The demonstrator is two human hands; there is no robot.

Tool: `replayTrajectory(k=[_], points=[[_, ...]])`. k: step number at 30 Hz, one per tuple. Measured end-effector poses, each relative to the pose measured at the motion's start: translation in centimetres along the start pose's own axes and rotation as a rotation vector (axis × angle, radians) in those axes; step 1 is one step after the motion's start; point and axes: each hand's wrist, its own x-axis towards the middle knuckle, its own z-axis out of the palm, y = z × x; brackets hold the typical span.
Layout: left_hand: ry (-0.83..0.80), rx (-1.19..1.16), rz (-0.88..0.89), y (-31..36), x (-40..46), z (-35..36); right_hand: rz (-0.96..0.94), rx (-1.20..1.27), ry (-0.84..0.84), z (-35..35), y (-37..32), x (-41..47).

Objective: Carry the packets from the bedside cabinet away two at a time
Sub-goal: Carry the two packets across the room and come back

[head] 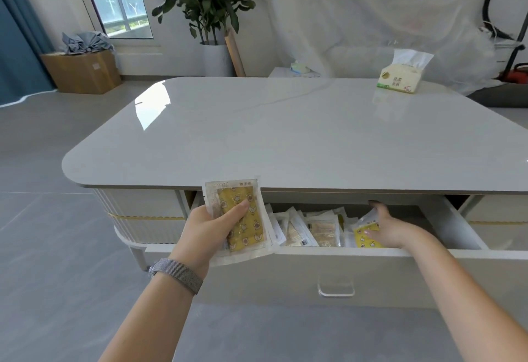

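**Second packet coming out of the drawer**

My left hand point(213, 228) held one yellow packet point(239, 216) upright in front of the drawer's left end, thumb curled across its face and the other fingers behind it. My right hand point(391, 228) was down inside the drawer point(457, 227) at its right side, fingers bent onto a second yellow packet point(366, 236) that was tilted up against the front wall. I judged this as the pick of the second packet of a pair, with the carry not yet begun.

To do it well, I thought the right fingers should close on that one packet only, near its edge, and lift it straight up over the drawer front so the neighbours were not dragged out. The clear wrappers looked slick, so a firm pinch seemed wise. The left grip only had to hold steady until both were clear.

The drawer stood pulled out under the table point(285, 138), and it held a loose pile of packets point(311, 228), mostly pale ones lying overlapped, between my two hands. How deep the pile ran I could not tell. Plenty looked left to carry.

On the table's far right corner stood a tissue pack point(400, 81). Beyond the table, a cardboard box point(83, 71) on the floor held crumpled grey cloth.
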Motion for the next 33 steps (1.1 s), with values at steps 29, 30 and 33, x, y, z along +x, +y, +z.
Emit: replayTrajectory(k=[29,30,33], points=[[0.013,1.347,0.453,-2.2,0.1,-0.3,-0.189,0.544,-0.302,0.2,-7.6,-2.7],[-0.043,1.377,0.422,-2.4,0.1,-0.4,-0.144,0.471,-0.303,0.3,-7.2,-2.1],[-0.132,1.407,0.386,-2.8,0.0,-0.3,-0.035,0.250,-0.317,1.8,-6.7,-0.8]])
